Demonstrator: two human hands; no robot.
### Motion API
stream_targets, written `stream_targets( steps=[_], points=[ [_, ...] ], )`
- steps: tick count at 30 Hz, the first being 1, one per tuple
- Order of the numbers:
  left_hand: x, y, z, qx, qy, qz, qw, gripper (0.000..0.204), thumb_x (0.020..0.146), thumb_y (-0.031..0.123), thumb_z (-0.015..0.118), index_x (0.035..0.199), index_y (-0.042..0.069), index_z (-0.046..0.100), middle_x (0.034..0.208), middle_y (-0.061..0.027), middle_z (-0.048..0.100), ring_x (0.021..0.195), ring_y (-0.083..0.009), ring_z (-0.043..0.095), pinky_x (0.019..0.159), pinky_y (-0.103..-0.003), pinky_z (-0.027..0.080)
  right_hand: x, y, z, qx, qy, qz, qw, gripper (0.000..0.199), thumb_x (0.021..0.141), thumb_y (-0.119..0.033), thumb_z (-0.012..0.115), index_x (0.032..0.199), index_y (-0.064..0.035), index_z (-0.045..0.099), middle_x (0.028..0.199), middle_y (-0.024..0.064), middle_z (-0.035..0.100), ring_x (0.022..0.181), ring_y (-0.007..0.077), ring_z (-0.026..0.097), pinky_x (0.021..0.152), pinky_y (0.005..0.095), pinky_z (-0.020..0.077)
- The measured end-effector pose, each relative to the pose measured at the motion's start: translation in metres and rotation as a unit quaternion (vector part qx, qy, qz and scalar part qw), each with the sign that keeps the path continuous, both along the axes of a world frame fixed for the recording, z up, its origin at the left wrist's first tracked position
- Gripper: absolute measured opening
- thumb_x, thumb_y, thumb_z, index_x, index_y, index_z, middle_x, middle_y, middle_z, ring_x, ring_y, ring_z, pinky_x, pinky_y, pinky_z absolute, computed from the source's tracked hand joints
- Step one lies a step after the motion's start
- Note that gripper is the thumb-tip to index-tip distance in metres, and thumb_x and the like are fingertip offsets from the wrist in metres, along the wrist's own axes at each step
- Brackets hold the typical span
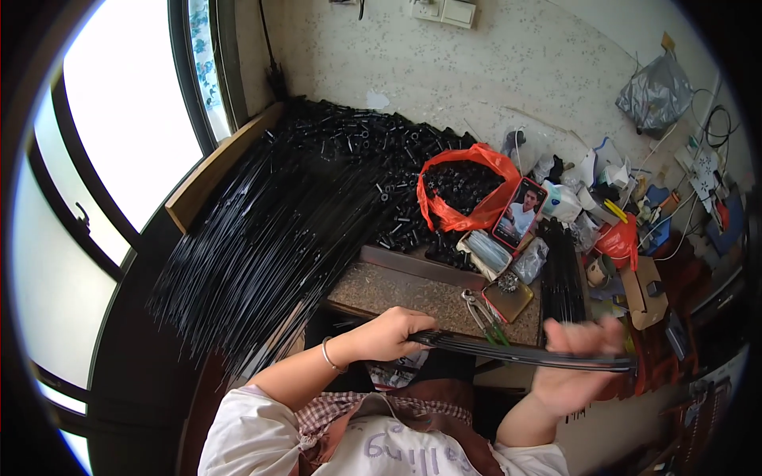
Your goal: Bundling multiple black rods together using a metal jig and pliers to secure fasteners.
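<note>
My left hand (397, 332), with a bracelet at the wrist, is closed round one end of a bundle of thin black rods (492, 347). The bundle stretches across in front of the table's near edge toward the right. Near its other end is my right hand (578, 381), smeared by motion; whether its fingers grip the rods is unclear. Beyond the bundle, pliers (479, 313) with green handles lie on the speckled tabletop (429, 300). Another batch of black rods (562, 274) lies at the table's right side, partly behind my right hand.
A large heap of long black rods (262, 238) with tube-like ends covers the left and back. An open red plastic bag (468, 218) holds small black parts. Beside it a phone (520, 213) leans upright. Clutter and a cardboard box (641, 293) fill the right. A wooden board (226, 166) edges the heap.
</note>
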State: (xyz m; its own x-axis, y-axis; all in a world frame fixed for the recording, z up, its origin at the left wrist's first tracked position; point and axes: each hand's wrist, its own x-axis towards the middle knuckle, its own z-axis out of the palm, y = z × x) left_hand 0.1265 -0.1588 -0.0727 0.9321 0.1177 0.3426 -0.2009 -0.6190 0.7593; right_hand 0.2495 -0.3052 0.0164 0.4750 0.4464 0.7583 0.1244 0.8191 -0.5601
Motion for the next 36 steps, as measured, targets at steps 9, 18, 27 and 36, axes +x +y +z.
stream_targets(
  steps=[9, 18, 27, 36],
  points=[
    [0.048, 0.001, 0.012, -0.595, -0.400, 0.265, 0.645, 0.024, 0.082, 0.024, 0.037, 0.068, 0.006, 0.038, 0.060, -0.0032, 0.038, 0.063, -0.0145, 0.040, 0.067, -0.029, 0.035, -0.008, 0.082, -0.110, -0.349, 0.432, 0.300, 0.776, 0.050, 0.079, -0.044, 0.028, 0.097, 0.0005, 0.042, 0.093, 0.0138, 0.050, 0.082, 0.0226, 0.050, 0.073, 0.0333, 0.0408],
    [0.039, -0.023, 0.010, -0.582, -0.004, -0.091, 0.808, 0.041, 0.078, 0.029, 0.043, 0.104, -0.002, 0.041, 0.097, -0.0133, 0.049, 0.091, -0.0219, 0.048, 0.080, -0.030, 0.035, 0.054, 0.101, -0.025, -0.104, 0.299, 0.012, 0.948, 0.024, 0.081, -0.027, 0.038, 0.084, -0.0044, 0.045, 0.061, 0.0019, 0.045, 0.053, 0.0114, 0.043, 0.062, 0.0297, 0.0412],
    [0.070, 0.068, 0.050, -0.117, -0.178, 0.128, 0.969, 0.041, 0.067, 0.021, 0.059, 0.097, -0.004, 0.046, 0.089, -0.0131, 0.052, 0.080, -0.0161, 0.051, 0.069, -0.027, 0.041, 0.032, 0.112, -0.137, -0.322, 0.075, 0.171, 0.928, 0.020, 0.083, -0.016, 0.034, 0.087, 0.0014, 0.041, 0.062, 0.0044, 0.046, 0.054, 0.0096, 0.046, 0.059, 0.0249, 0.0425],
    [0.093, 0.115, 0.025, -0.285, 0.071, 0.076, 0.953, 0.022, 0.070, 0.014, 0.056, 0.086, 0.002, 0.049, 0.065, -0.0033, 0.053, 0.064, -0.0109, 0.053, 0.086, -0.032, 0.029, 0.064, 0.154, -0.165, -0.356, 0.054, 0.338, 0.869, 0.027, 0.082, -0.023, 0.036, 0.089, 0.0013, 0.043, 0.069, 0.0057, 0.049, 0.061, 0.0121, 0.048, 0.061, 0.0249, 0.0411]
  ],
)
